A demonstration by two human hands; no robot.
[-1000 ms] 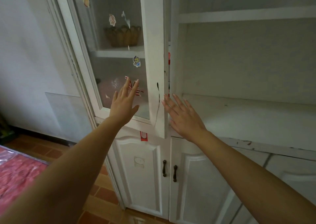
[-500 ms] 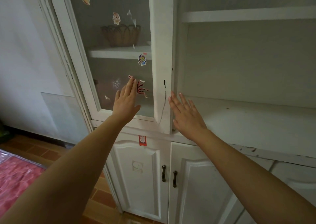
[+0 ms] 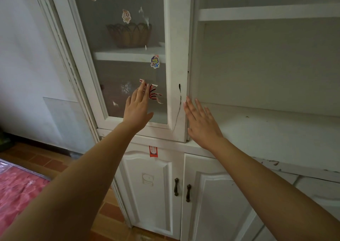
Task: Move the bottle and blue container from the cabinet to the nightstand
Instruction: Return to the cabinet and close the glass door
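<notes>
A white cabinet (image 3: 287, 14) fills the view. Its glass door (image 3: 176, 56) on the left stands flush with the frame. My left hand (image 3: 137, 108) lies flat against the glass with fingers straight and holds nothing. My right hand (image 3: 201, 124) rests flat at the door's right edge, over the open shelf (image 3: 266, 130), and is also empty. No bottle and no blue container can be seen. Behind the frosted glass I make out only a dim pinkish shape low down, too blurred to name.
A wicker basket (image 3: 129, 34) sits on the upper shelf behind the glass, which carries several stickers. Two lower doors with dark handles (image 3: 182, 190) are closed. A red patterned cover (image 3: 16, 191) lies at the lower left on a tiled floor (image 3: 108, 209).
The glass door has swung from slightly ajar to flush against the frame under both hands. The view has drifted left and slightly down.
</notes>
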